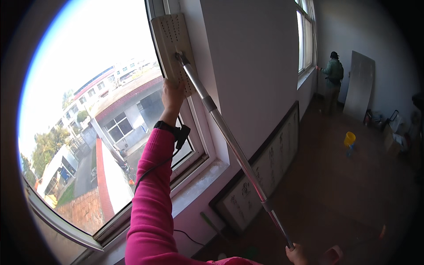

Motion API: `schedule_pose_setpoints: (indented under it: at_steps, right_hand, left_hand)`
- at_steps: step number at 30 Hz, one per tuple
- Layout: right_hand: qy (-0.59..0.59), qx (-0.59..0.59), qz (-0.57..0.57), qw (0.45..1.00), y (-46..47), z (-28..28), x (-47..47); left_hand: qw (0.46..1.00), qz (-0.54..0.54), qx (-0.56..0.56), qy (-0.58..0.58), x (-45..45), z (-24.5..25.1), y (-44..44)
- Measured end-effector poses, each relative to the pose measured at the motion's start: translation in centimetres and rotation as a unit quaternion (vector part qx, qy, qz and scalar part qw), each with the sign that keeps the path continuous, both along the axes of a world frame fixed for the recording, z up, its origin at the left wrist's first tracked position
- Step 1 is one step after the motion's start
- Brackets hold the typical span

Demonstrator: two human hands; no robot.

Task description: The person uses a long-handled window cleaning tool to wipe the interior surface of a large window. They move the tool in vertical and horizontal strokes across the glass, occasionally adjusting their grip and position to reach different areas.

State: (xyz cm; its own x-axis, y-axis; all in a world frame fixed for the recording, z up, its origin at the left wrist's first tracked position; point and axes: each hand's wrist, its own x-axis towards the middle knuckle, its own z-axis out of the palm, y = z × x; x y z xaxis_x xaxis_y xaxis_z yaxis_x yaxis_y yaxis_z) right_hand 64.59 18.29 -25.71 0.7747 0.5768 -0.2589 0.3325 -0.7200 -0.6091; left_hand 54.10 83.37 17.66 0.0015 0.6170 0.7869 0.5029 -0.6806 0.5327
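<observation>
A flat mop head [172, 43] with rows of small holes stands upright against the frame at the right side of the window. My left hand [173, 92] grips its lower end, the arm stretched up in a pink sleeve with a black strap and device at the wrist. From the middle of the head a telescopic metal pole [232, 140] slopes down to the right. At the pole's lower end, my right hand [295, 254] is closed around it. The window's glass beside the head shows buildings outside.
Below the window runs a sill [198, 182]. A framed calligraphy panel [261, 169] leans on the wall. Farther off, a person [333, 73] stands by another window, near a leaning board [359, 86]. A yellow bucket [349, 138] is on the floor.
</observation>
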Motion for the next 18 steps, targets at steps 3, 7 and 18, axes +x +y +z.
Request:
schedule_pose_setpoints:
  at_steps: [3,7,18]
  right_hand:
    - [-0.039,0.081,0.042,0.995,-6.9,-4.3,-1.7]
    - [-0.068,-0.003,0.034,0.997,-16.6,-9.5,-3.8]
    - [0.014,-0.131,0.009,0.991,-27.6,-11.4,-5.5]
  left_hand:
    - [1.0,-0.015,-0.019,0.005,-0.4,-8.4,-0.7]
    - [0.986,0.036,-0.15,0.055,-1.0,-21.5,-3.0]
    - [0.978,0.064,-0.18,0.08,-1.8,-32.7,-4.6]
